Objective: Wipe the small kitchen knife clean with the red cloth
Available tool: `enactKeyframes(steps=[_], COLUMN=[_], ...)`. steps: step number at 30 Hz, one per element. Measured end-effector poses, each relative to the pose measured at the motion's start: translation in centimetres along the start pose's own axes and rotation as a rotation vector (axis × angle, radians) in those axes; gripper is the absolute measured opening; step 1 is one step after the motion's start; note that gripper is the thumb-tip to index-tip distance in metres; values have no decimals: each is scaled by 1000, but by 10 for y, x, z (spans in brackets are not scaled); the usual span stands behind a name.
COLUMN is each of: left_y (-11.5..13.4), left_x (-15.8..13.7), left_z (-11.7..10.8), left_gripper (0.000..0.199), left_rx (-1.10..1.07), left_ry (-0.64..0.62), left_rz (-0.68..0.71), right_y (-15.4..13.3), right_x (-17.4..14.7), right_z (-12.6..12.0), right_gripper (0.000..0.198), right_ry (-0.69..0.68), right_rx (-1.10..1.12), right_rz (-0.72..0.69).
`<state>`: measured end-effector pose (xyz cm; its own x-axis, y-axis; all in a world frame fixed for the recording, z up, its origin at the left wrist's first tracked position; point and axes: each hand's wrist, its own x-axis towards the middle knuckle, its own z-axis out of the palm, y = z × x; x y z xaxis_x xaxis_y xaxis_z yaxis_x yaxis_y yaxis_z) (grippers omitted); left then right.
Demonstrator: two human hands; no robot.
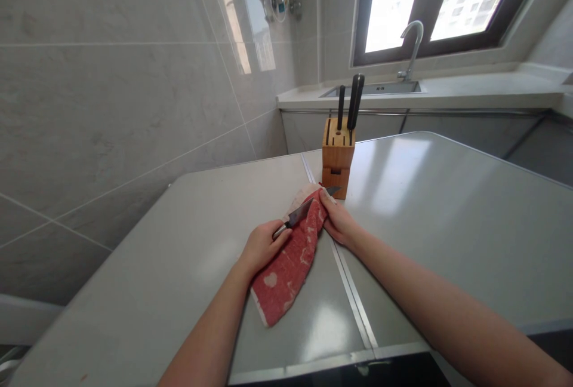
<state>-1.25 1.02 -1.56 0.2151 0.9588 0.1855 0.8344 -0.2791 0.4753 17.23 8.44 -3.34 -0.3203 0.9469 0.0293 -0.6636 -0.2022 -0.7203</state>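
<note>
Head view: grey-white table [179,243], crossed by a metal seam strip [351,291] running from far edge to near edge. Left hand [266,246], left of the strip and about midway between far and near edges, is closed around the handle of a knife [301,212]; blade points obliquely toward the far edge, tip showing past the right hand. Red cloth [286,273] with pale heart shapes lies under and beside the knife, mostly left of the strip; its lowest corner points to the near edge, its upper part is bunched up at the blade. Right hand [340,220], at the strip, grips the bunched cloth over the blade near its tip, thumb on top; other fingers partly hidden. Wooden knife block [338,163] upright just beyond the hands, near the far edge and right of the strip; two knives with black handles [355,100] stand in its top slots. Knife tip overlaps the block's base in view; contact cannot be told. Beyond the far edge: white counter [474,85] with sink [385,88], curved faucet [417,46], window [394,5] behind. Tiled wall [111,88] beyond the left edge.
</note>
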Motion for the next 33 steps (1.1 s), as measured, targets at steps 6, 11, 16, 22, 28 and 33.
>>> enactKeyframes(steps=[6, 11, 16, 22, 28, 33], left_y=[-2, -1, 0, 0, -6, -7], left_x=[0, 0, 0, 0, -1, -1], left_z=[1, 1, 0, -4, -9, -8], left_gripper=[33, 34, 33, 32, 35, 34], left_rx=[25, 32, 19, 10, 64, 51], left_ry=[-4, -2, -8, -12, -2, -11], left_rz=[2, -7, -5, 0, -28, -23], right_y=[0, 1, 1, -1, -2, 0], right_x=[-1, -5, -5, -3, 0, 3], right_z=[1, 2, 3, 6, 4, 1], right_gripper=[24, 23, 26, 27, 32, 39], right_ry=[-2, -6, 34, 94, 155, 197], right_rx=[-36, -104, -62, -2, 45, 42], right_rz=[19, -20, -34, -39, -15, -25])
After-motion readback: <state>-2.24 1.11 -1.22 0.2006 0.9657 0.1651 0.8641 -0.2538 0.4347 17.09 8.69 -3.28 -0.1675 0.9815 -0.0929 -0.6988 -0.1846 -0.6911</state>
